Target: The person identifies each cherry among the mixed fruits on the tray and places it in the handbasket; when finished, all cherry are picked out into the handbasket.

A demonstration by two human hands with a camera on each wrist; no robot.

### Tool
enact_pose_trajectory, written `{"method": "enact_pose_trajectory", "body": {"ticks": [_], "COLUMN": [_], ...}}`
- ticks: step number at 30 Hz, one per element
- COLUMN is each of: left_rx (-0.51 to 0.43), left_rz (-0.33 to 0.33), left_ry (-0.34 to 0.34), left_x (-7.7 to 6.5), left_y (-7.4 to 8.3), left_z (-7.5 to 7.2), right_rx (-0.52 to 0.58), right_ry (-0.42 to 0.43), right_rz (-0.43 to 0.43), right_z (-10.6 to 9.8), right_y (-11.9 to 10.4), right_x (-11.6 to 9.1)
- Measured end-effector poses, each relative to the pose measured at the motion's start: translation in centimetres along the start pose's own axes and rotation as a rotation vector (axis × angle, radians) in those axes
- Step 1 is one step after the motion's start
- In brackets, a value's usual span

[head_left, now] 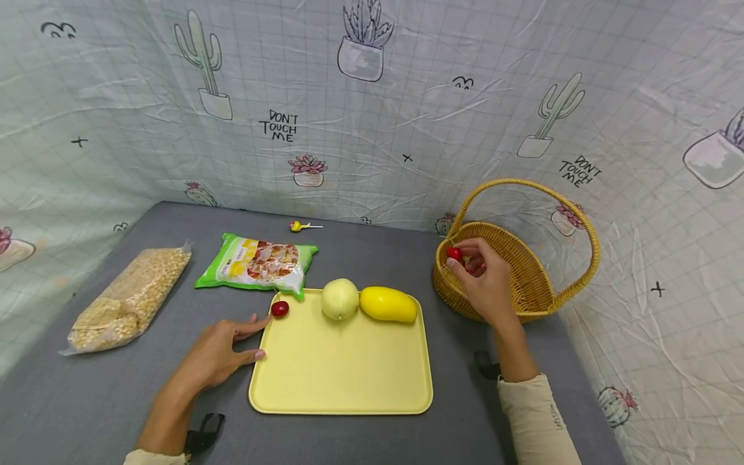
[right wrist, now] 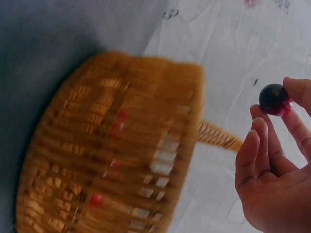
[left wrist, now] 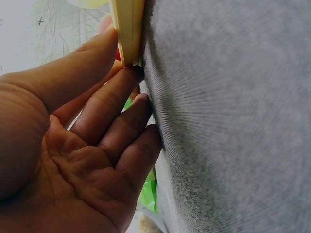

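Note:
My right hand (head_left: 488, 278) pinches a dark red cherry (head_left: 454, 254) between thumb and fingers, over the left side of the wicker basket (head_left: 523, 274). In the right wrist view the cherry (right wrist: 275, 99) sits at the fingertips, above the basket's rim. More red cherries (right wrist: 97, 199) show through the weave. My left hand (head_left: 217, 352) touches the left edge of the yellow tray (head_left: 343, 374) with thumb and index finger, its fingers fairly straight. On the tray lie a cherry (head_left: 279, 309) in the far left corner, a pale green apple (head_left: 340, 299) and a yellow mango (head_left: 388, 304).
Beyond the tray lies a green-and-white food bag (head_left: 261, 261), touching its far left corner. A lollipop (head_left: 299, 226) is further back. A clear bag of yellow kernels (head_left: 130, 300) lies at left. The basket's tall handle (head_left: 594, 252) arches over it. A printed cloth (head_left: 372, 142) hangs behind.

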State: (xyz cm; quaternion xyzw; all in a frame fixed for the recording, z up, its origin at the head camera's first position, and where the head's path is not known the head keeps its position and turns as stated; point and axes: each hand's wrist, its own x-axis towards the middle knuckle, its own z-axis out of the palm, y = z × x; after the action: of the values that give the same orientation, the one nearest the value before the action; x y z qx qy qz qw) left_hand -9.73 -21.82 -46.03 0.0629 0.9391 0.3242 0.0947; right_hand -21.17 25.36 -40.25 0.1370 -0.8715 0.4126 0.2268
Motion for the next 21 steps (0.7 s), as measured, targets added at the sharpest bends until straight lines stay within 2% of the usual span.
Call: {"method": "enact_pose_trajectory", "body": {"ticks": [5, 13, 21], "left_rx": [0.003, -0.002, 0.002], "left_rz": [0.001, 0.002, 0.005], "left_ry": [0.005, 0.006, 0.004], "left_x": [0.0, 0.0, 0.0], "left_y": [-0.1, -0.2, -0.2], "left_z": [0.0, 0.1, 0.0], "right_rx": [-0.065, -0.166, -0.223], "right_ry": [0.025, -0.024, -0.053], "right_rz": [0.065, 0.200, 0.261], "right_z": [-1.1, -2.8, -4.1], "right_y": [1.7, 4.1, 6.5], "right_x": [0.2, 0.2, 0.3]}}
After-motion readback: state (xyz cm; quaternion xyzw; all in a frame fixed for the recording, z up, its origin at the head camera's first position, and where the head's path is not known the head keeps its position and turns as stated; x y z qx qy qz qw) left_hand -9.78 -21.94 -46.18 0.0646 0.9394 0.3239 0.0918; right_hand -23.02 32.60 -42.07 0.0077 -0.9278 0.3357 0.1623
